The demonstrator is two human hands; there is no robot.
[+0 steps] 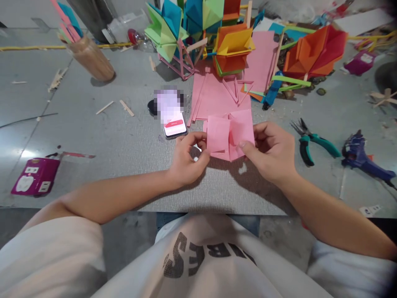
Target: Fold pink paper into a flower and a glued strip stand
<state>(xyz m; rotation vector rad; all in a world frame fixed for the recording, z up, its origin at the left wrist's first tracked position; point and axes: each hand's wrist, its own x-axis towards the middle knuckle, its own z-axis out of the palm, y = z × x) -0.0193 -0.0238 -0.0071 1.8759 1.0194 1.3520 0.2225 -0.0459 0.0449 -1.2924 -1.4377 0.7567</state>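
A folded piece of pink paper (pixel 218 134) with several layers and creases is held just above the table, between both hands. My left hand (pixel 190 159) pinches its left edge with thumb and fingers. On the other side, my right hand (pixel 271 151) grips the right edge, thumb on the front face and fingers behind. Flat pink sheets (pixel 211 97) lie just beyond it, with narrow folded pink strips (pixel 237 89) on top. A phone (pixel 175 128) with a lit screen rests to the left of the sheets.
Folded paper shapes in green and blue (pixel 167 29), yellow (pixel 232 41) and orange (pixel 316 54) stand at the back. Pliers (pixel 310 140) and a blue glue gun (pixel 362 155) lie right. Left are a purple box (pixel 35 176) and a brown cup (pixel 93 60) holding paper strips.
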